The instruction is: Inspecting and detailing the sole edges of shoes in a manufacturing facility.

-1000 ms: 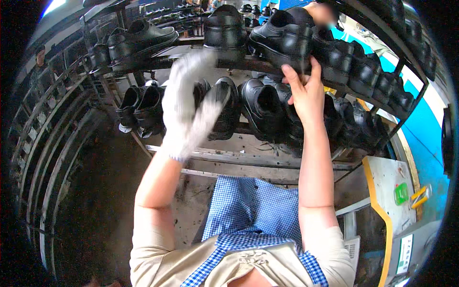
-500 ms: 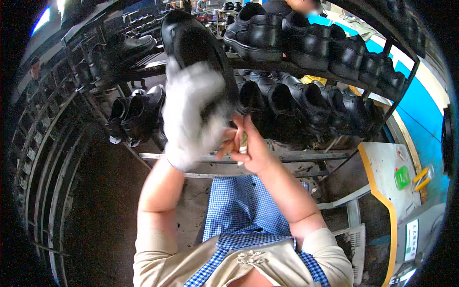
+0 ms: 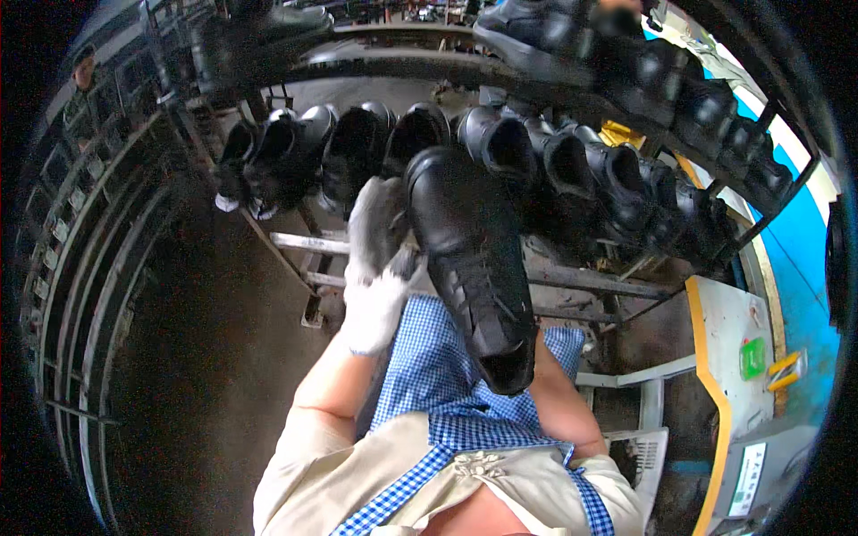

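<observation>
A black lace-up shoe (image 3: 469, 250) is held up in front of me, toe pointing away and its opening toward my body. My right forearm (image 3: 567, 402) runs up behind the shoe's heel. The right hand itself is hidden by the shoe, which appears to rest in its grip. My left hand (image 3: 377, 268) wears a white glove, greyed over the palm and fingers. It stands beside the left edge of the shoe's toe, fingers stretched up and thumb apart. Whether it touches the shoe I cannot tell.
Ahead stands a metal rack (image 3: 617, 281) with black shoes (image 3: 505, 147) on its shelves. More racks (image 3: 67, 295) curve along the left. At right is a yellow-edged white table (image 3: 728, 313) with a green item (image 3: 752, 359) on it. People show at the far left and top right.
The shoe has come down toward my body and turned so its laced top shows. My gloved left hand has left its sole, and my right hand has gone behind the shoe.
</observation>
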### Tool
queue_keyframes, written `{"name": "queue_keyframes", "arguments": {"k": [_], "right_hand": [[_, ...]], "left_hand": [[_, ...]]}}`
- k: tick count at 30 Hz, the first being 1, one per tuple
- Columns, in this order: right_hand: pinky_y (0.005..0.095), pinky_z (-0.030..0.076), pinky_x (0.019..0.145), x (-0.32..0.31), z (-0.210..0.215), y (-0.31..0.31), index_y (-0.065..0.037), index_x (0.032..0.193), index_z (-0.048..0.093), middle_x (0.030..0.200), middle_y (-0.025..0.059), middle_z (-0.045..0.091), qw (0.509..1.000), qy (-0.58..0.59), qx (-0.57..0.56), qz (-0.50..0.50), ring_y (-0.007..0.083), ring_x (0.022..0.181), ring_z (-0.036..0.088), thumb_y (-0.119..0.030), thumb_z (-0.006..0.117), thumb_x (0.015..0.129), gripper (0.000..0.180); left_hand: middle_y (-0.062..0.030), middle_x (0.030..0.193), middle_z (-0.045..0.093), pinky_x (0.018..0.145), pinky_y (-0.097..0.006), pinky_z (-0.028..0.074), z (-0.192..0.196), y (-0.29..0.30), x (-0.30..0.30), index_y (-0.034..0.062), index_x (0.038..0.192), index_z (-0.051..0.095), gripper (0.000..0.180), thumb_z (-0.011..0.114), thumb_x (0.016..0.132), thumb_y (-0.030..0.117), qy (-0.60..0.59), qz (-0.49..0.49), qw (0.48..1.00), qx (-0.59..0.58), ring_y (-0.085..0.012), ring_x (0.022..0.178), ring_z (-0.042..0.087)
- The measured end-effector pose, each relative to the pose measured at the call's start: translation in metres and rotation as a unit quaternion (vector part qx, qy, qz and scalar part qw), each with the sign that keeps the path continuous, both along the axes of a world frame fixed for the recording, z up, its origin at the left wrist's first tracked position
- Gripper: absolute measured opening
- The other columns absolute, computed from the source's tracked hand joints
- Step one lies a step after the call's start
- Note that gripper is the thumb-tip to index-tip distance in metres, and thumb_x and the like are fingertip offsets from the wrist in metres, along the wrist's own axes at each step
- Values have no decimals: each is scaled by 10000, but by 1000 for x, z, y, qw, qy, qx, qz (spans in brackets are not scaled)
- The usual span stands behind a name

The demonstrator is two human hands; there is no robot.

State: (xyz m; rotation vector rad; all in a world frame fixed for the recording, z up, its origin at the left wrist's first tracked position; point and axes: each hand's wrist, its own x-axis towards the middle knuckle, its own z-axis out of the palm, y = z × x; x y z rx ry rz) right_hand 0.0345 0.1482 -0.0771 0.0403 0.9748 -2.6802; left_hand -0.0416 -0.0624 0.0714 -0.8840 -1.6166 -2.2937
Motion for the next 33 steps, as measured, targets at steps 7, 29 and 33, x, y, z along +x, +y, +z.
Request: {"name": "queue_keyframes", "arguments": {"k": [7,29,33], "right_hand": [[345,501,847,26,-58,7,-41,1274,487,1185,136,581,997,-50,52,-26,251,986,590,-340,386,977,433],[255,484,499,27,149,23,-47,967,686,794,64,607,554,486,650,-185,150,614,601,32,726,646,333],[276,504,480,32,168,31,-60,947,678,803,50,611,441,520,724,-103,174,597,611,-7,723,584,370]], "left_hand": [[-106,1253,513,1016,-323,358,-27,16,-6,-8,1320,395,670,713,739,98,-100,-155,981,57,-195,1159,481],[-127,1051,623,874,-322,469,-43,28,11,-20,1187,539,623,777,677,250,-68,-266,940,-202,-186,970,590],[-153,1050,624,859,-337,474,-45,33,8,-29,1178,542,605,750,711,294,7,-282,927,-246,-220,969,605]]}}
